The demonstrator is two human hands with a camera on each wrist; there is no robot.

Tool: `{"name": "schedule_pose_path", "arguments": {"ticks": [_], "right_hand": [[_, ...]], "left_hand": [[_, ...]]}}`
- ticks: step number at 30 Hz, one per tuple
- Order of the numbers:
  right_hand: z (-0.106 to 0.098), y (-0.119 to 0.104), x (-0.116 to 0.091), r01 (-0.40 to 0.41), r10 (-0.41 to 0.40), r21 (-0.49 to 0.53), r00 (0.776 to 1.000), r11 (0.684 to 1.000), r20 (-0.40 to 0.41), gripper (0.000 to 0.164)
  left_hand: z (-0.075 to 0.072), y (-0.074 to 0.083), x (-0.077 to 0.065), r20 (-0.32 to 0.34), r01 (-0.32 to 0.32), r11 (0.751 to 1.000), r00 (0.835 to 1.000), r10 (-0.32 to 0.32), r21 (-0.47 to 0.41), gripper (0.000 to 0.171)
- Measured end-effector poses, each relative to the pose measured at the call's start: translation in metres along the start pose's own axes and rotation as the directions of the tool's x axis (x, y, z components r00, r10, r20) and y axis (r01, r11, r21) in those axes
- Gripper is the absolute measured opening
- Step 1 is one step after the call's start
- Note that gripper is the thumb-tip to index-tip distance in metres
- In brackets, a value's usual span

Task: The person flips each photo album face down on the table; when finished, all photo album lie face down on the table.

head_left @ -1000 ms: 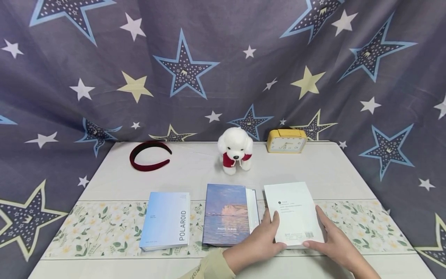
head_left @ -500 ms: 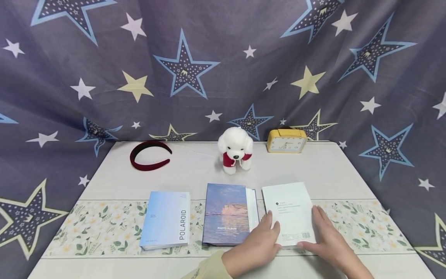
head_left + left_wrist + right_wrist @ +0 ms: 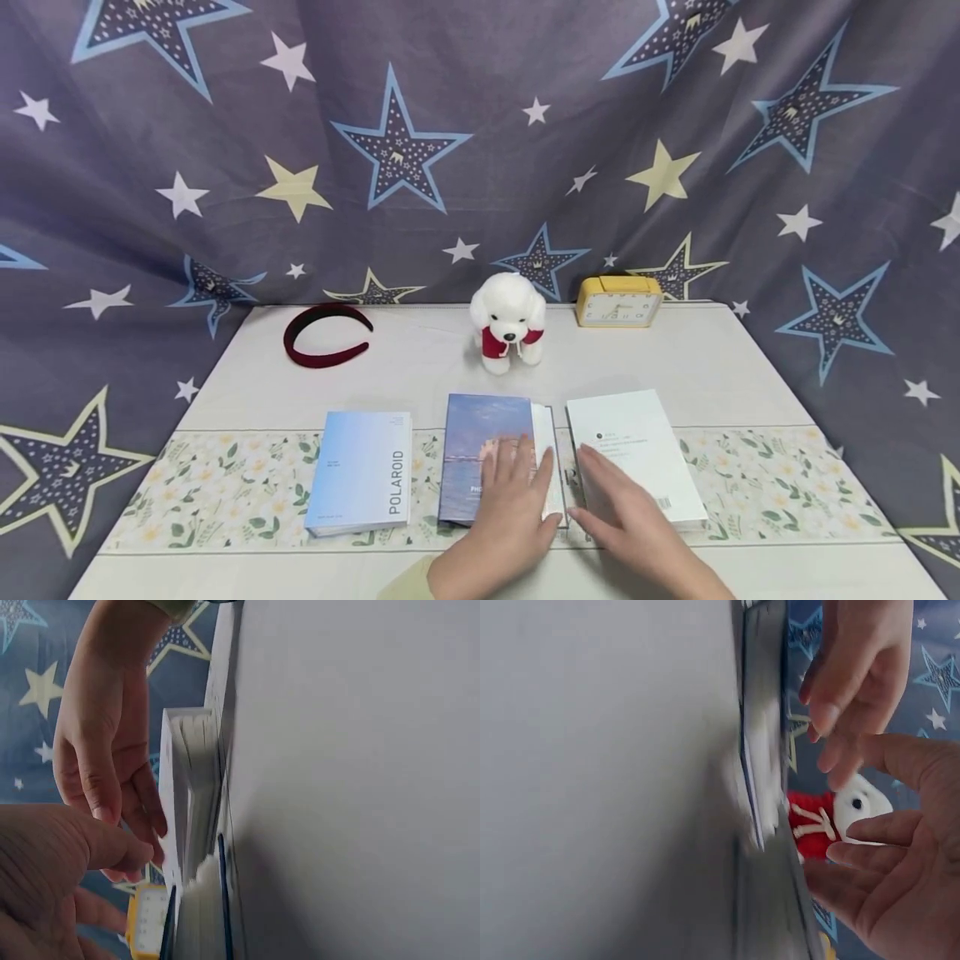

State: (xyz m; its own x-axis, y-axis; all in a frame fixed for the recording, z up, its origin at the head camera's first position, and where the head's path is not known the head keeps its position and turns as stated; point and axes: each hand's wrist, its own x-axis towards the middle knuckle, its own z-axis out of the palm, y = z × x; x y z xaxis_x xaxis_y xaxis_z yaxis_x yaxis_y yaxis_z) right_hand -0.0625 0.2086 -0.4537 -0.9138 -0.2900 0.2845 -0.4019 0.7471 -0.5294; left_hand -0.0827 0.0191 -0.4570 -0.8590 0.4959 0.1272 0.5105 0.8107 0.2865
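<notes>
Tabletop [image 3: 420,375] | left hand [image 3: 510,510] over album [image 3: 491,419] | narrow gap | right hand [image 3: 628,510] over book [image 3: 645,433]

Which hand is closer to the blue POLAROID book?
The left. The left hand is over the photo album, just right of the blue POLAROID book. The right hand is farther right, over the white book.

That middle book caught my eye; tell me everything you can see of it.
The middle book looks like stiff board, its blue-violet front showing sea, sky and white letters starting PHO. White pages show past the front's right edge, a dark blue back cover beneath. It lies flat, seemingly closed, on the floral strip, between the POLAROID book and the white book. The left hand is over it, hiding part; whether it touches is unclear.
</notes>
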Motion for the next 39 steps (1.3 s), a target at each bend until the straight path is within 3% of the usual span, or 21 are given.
{"name": "schedule_pose_path", "arguments": {"ticks": [3,7,12,15,21,26,29,32,39], "right_hand": [[0.009,-0.008,0.003,-0.067,0.06,0.078,0.994,0.995,0.09,0.073],[0.016,-0.018,0.007,-0.185,0.153,0.165,0.97,0.969,0.188,0.078],[0.021,-0.027,0.012,-0.294,0.242,0.267,0.947,0.918,0.213,0.069],[0.022,-0.03,0.015,-0.355,0.29,0.385,0.932,0.852,0.218,0.062],[0.019,-0.033,0.022,-0.495,0.407,0.604,0.867,0.625,0.289,0.054],[0.017,-0.033,0.021,-0.551,0.466,0.677,0.82,0.487,0.332,0.054],[0.017,-0.031,0.019,-0.552,0.476,0.712,0.811,0.434,0.339,0.057],[0.017,-0.031,0.019,-0.537,0.478,0.742,0.814,0.401,0.331,0.057],[0.016,-0.033,0.02,-0.494,0.48,0.785,0.827,0.374,0.292,0.058]], "left_hand": [[-0.002,-0.009,-0.005,0.0,0.084,0.996,0.996,-0.084,-0.01,0.085],[-0.003,-0.023,-0.014,0.0,0.17,0.985,0.985,-0.17,-0.022,0.09],[-0.005,-0.037,-0.024,-0.037,0.212,0.97,0.975,-0.218,-0.122,0.087],[-0.006,-0.042,-0.028,-0.046,0.207,0.959,0.974,-0.22,-0.196,0.084],[-0.009,-0.045,-0.028,-0.022,0.221,0.921,0.97,-0.241,-0.32,0.085],[-0.009,-0.047,-0.028,0.01,0.256,0.883,0.961,-0.275,-0.393,0.087],[-0.009,-0.048,-0.028,0.025,0.268,0.866,0.958,-0.284,-0.422,0.089],[-0.011,-0.049,-0.028,0.036,0.271,0.854,0.958,-0.285,-0.443,0.092],[-0.015,-0.049,-0.026,0.06,0.297,0.825,0.95,-0.307,-0.48,0.097]]}}
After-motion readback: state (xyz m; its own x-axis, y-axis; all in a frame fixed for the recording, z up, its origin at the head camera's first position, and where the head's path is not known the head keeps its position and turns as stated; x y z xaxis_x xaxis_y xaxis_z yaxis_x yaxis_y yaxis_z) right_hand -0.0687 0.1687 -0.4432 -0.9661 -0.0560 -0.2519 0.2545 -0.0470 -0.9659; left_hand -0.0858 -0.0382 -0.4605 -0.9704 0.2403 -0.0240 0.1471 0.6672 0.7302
